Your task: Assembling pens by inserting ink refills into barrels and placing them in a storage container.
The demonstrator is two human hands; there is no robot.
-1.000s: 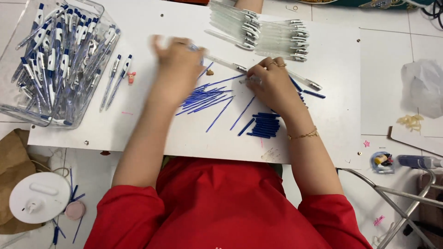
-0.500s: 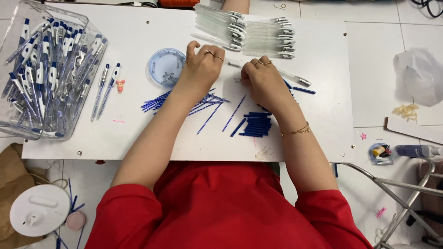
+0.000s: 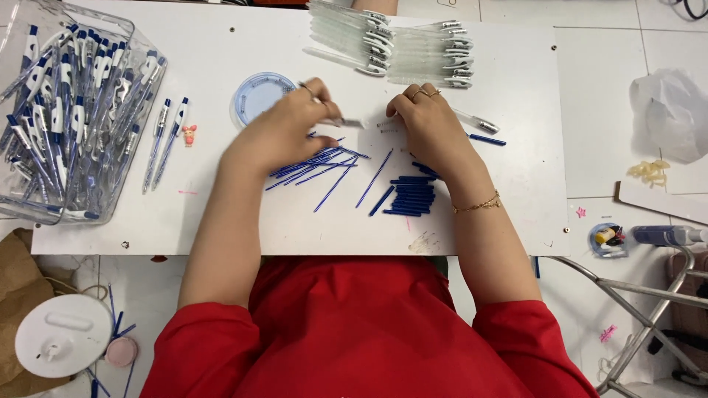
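On the white table (image 3: 221,214), left hand (image 3: 284,133) pinches a slim, seemingly clear pen barrel (image 3: 346,122); right hand (image 3: 428,129)'s grip unclear.

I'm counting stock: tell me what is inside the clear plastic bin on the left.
The clear plastic bin holds a dense heap of finished pens with clear barrels and blue-and-white ends. Pens lower in the heap are covered, and the frame crops the bin's left side.
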